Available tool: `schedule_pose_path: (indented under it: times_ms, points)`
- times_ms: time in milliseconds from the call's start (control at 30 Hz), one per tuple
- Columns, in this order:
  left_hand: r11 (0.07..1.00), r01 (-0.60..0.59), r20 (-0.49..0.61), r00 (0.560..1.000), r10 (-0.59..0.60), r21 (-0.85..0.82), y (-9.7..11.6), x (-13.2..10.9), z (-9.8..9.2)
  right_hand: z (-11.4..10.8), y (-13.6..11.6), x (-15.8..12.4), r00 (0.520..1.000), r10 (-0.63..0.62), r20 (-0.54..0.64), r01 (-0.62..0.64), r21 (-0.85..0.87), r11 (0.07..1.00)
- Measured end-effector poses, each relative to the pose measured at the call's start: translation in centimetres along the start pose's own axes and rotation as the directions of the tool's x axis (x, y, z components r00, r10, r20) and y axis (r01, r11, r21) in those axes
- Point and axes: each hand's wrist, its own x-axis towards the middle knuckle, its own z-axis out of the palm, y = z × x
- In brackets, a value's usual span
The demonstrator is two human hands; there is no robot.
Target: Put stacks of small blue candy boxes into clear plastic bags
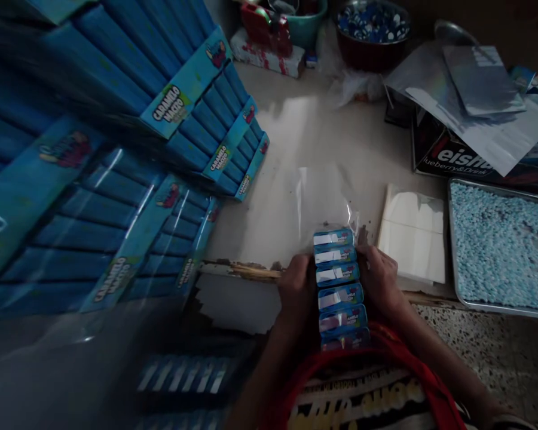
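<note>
While L hand point(298, 288) & R hand point(382, 280) clamp the boxes point(338, 285), press evenly, row straight; wrap point(323, 200) prob. loose.

Stacked blue cartons point(116, 209) crowd the left; a metal tray point(450, 251) of pale blue pellets point(497, 251) sits right, a bowl point(367, 58) behind.

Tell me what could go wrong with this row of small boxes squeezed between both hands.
1. The row of boxes seems held only by side pressure from the left hand and right hand; it may buckle and scatter.
2. The clear film at its far end looks loose and could crumple.
</note>
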Motion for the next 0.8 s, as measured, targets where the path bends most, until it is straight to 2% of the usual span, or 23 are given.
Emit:
schedule_pose_path:
  times_ms: [67, 167, 300, 400, 533, 633, 700, 800]
  points:
    - [0.993, -0.121, -0.018, 0.992, 0.122, 0.014, 0.3, -1.2, -0.5, -0.6, -0.1, -0.6, 1.000, -0.025, -0.008, 0.025, 0.024, 0.999]
    - [0.984, -0.178, -0.019, 0.984, 0.178, 0.011, 0.9, -2.7, -1.0, -2.1, -0.4, -1.3, 0.999, -0.036, -0.025, 0.037, 0.019, 0.999]
    - [0.997, -0.074, -0.023, 0.997, 0.074, -0.007, 1.7, -3.0, -0.7, -3.7, -0.6, -2.0, 0.993, -0.037, -0.110, 0.039, 0.012, 0.999]
    - [0.998, -0.016, -0.058, 0.998, 0.013, -0.056, 1.9, -2.6, 0.0, -3.7, -0.1, -2.4, 0.988, -0.006, -0.156, 0.012, 0.032, 0.999]
    - [0.996, -0.001, -0.046, 0.999, -0.003, -0.089, 1.7, -3.1, 0.9, -3.2, 1.0, -2.9, 0.984, -0.074, -0.164, 0.082, 0.045, 0.996]
    - [1.000, 0.017, -0.091, 0.996, -0.017, -0.007, 1.6, -3.8, 1.4, -3.4, 1.2, -2.8, 0.982, -0.127, -0.137, 0.135, 0.048, 0.990]
    - [0.997, -0.054, -0.198, 0.978, 0.065, 0.061, 1.6, -3.8, 1.5, -4.0, 1.1, -2.4, 0.974, -0.163, -0.157, 0.172, 0.044, 0.984]
    - [0.954, -0.265, -0.303, 0.906, 0.296, 0.141, 1.7, -2.7, 0.9, -5.0, 0.5, -1.6, 0.958, -0.192, -0.212, 0.197, 0.004, 0.980]
